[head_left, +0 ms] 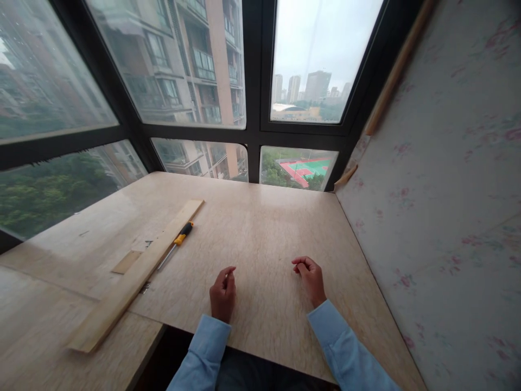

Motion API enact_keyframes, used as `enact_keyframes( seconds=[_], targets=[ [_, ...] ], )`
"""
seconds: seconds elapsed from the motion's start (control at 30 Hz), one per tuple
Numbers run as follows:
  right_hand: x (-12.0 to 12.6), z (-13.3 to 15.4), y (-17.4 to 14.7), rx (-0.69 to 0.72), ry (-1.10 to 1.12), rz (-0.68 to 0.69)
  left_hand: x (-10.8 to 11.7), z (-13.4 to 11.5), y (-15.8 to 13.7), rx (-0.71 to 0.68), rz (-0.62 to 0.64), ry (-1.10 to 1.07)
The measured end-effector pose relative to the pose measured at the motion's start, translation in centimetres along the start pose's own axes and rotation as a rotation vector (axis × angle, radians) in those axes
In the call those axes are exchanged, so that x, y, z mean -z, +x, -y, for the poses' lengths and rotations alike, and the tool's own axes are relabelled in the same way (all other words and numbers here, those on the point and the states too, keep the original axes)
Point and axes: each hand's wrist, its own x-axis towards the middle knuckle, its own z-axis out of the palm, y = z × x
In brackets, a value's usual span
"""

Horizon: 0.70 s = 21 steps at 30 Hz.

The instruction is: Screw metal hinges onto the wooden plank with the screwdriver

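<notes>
Loosely curled, my left hand [223, 293] rests over the stone-patterned countertop [260, 239], and I see nothing in its fingers. My right hand [311, 279] is over the same surface further right, its fingers bent inward with nothing visible in them. A gap of bare countertop separates the two. To the left of my left hand lies a screwdriver [177, 241] with a yellow and black handle, alongside a long wooden plank [138, 277]. Small metal pieces [145, 287], too small to name, lie by the plank's right edge.
A small flat wood piece [127, 262] lies left of the plank, with small dark metal bits [148, 243] near it. Dark window frames [253, 108] border the counter at the back and left. A flowered wall [439, 217] stands close on the right.
</notes>
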Motion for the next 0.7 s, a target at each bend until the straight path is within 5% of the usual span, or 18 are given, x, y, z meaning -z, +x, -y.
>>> enact_keyframes(
  seconds=[0.33,0.57,0.7],
  targets=[
    [-0.02,-0.08,-0.21,0.038,-0.068,0.007,-0.35,0.81,0.6,-0.24,-0.174,0.173],
    [0.07,-0.13,-0.25,0.059,-0.104,0.008,-0.39,0.83,0.0,-0.095,0.012,-0.073],
    [0.14,-0.25,-0.22,0.072,-0.11,0.015,-0.31,0.58,-0.24,-0.015,-0.014,-0.109]
  ],
)
